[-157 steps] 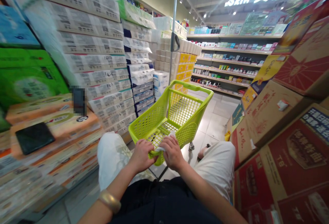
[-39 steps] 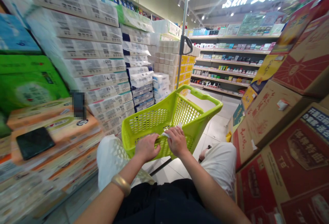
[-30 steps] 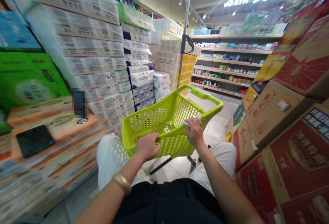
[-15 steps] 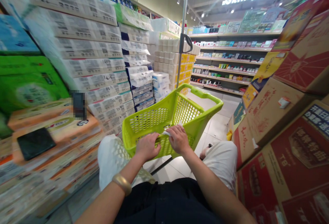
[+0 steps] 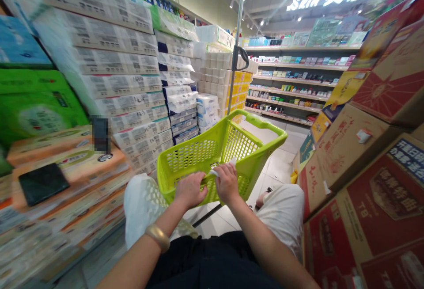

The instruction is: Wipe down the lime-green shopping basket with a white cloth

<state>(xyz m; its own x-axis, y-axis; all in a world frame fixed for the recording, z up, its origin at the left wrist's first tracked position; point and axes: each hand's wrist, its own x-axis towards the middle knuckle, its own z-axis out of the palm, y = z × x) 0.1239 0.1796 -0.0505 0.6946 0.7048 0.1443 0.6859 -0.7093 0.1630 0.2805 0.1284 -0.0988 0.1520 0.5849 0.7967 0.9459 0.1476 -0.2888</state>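
Observation:
A lime-green shopping basket with perforated sides stands in front of my knees. My left hand is closed over its near rim, fingers curled and thumb along the outer side; a gold bangle circles that wrist. Just to the right, my right hand is closed on a white tissue, pressed against the same rim. Bits of the tissue stick out at the fingertips; the rest is hidden under the hand. The basket's raised handle is at its far right end, touched by neither hand.
Wrapped tissue packs rise in stacks on the left. A dark flat device lies on orange packs. Cardboard cartons are piled close on the right. A metal pole with a black grip stands behind the basket, before shelves of small goods.
My right hand has shifted slightly along the rim, its wrist and forearm turning a little to the left. My left hand keeps its hold, and the basket stays nearly in place.

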